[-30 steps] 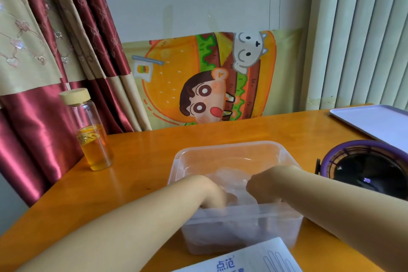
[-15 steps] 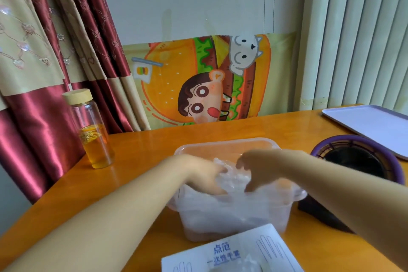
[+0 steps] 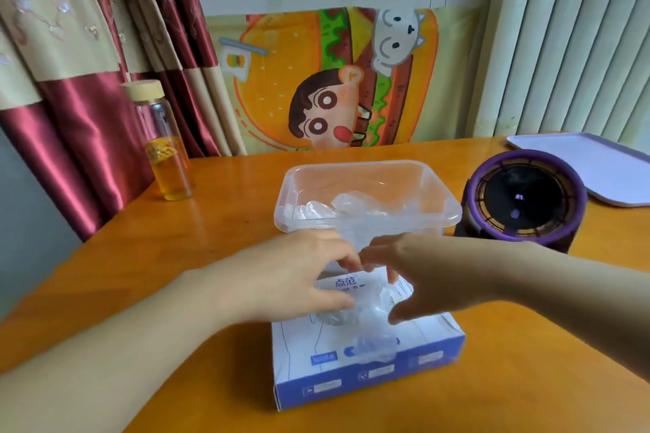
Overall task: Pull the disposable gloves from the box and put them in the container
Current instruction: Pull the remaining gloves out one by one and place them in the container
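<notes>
we see a wooden table [image 3: 116, 292] filling the lower part of the view, with a red and beige curtain [image 3: 70, 46] behind its left side, a cartoon burger poster [image 3: 316, 81] against the wall at the back, and pale vertical blinds [image 3: 569, 39] on the right. a lilac tray [image 3: 598, 162] lies at the far right edge of the table. near the middle stands the clear plastic container [image 3: 365, 172], lid off, with crumpled clear gloves [image 3: 337, 207] lying inside it. just in front of the container, closer to us, sits the white and blue glove box [image 3: 369, 373], flat on the table, and a bunch of clear gloves bulges out of the opening in its top [image 3: 373, 348]. to the right of the container is a round purple and black device [image 3: 524, 197]. at the left, well apart from the box, a glass bottle [image 3: 165, 148] with a pale cap holds amber liquid in its lower half.

both bare forearms reach in from the bottom corners and meet over the far half of the box. our left hand [image 3: 295, 274] is curled, its fingertips pinching the clear film at the box opening. our right hand [image 3: 422, 278] is beside it, fingers bent downward onto the same film and thumb spread below; whether it truly grips the film we cannot tell, as the hands are blurred.
</notes>
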Available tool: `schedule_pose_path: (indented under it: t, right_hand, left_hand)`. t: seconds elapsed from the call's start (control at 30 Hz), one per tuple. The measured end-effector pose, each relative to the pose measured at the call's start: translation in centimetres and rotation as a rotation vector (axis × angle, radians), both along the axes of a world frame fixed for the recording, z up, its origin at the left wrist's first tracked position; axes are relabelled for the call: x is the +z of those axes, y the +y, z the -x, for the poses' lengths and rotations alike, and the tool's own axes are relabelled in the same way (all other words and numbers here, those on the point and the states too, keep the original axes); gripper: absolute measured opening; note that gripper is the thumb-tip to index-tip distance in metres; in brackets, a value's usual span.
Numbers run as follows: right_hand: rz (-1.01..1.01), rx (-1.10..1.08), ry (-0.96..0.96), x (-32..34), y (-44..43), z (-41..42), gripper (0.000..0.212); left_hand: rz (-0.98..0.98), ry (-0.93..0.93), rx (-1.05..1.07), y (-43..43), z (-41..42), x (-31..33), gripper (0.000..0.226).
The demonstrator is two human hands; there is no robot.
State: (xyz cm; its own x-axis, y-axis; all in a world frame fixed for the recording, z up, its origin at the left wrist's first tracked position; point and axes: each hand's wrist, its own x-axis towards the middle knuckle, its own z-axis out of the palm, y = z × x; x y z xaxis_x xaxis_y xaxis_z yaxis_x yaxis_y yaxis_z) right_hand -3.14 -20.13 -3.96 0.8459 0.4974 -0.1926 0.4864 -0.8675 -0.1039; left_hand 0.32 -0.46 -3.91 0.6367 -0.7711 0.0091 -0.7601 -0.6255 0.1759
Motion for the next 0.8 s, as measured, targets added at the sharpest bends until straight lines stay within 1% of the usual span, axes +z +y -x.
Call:
schedule_pose_path:
  t: [0.13,0.2,0.3,0.37,0.43,0.5,0.63,0.73,0.8]
  right_hand:
    - [-0.020,0.013,-0.003,-0.6,-0.7,1.0,0.069]
    - [-0.019,0.029,-0.014,-0.9,-0.8,1.5,0.069]
    - [0.000,0.078,-0.149,-1.6,-0.5,1.4,0.060]
    - [-0.010,0.125,-0.254,-2.2,-0.3,1.1,0.045]
    - [-0.063,0.205,-0.345,-2.6,0.0,0.8,0.027]
    - [-0.160,0.219,-0.367,-2.8,0.2,0.4,0.013]
    - [-0.379,0.036,-0.298,-2.7,0.5,0.0,0.016]
    - [-0.507,-0.007,-0.273,-1.9,1.2,0.2,0.011]
    - [-0.552,-0.024,-0.281,-0.9,1.5,0.3,0.010]
  left_hand:
    - [-0.145,0.073,0.005,0.3,1.2,-2.2,0.074]
    - [-0.168,0.121,0.010,0.3,1.4,-2.9,0.081]
    - [-0.147,0.153,0.025,0.2,1.1,-3.0,0.082]
    - [-0.141,0.170,0.038,0.2,0.9,-2.9,0.083]
    - [-0.139,0.187,0.044,0.2,0.7,-3.1,0.083]
    - [-0.133,0.208,0.049,0.3,0.8,-3.1,0.084]
    - [-0.117,0.196,0.045,0.5,0.9,-3.1,0.082]
    - [-0.092,0.220,0.031,0.3,0.8,-3.1,0.073]
    - [-0.072,0.261,0.017,0.2,0.8,-3.0,0.074]
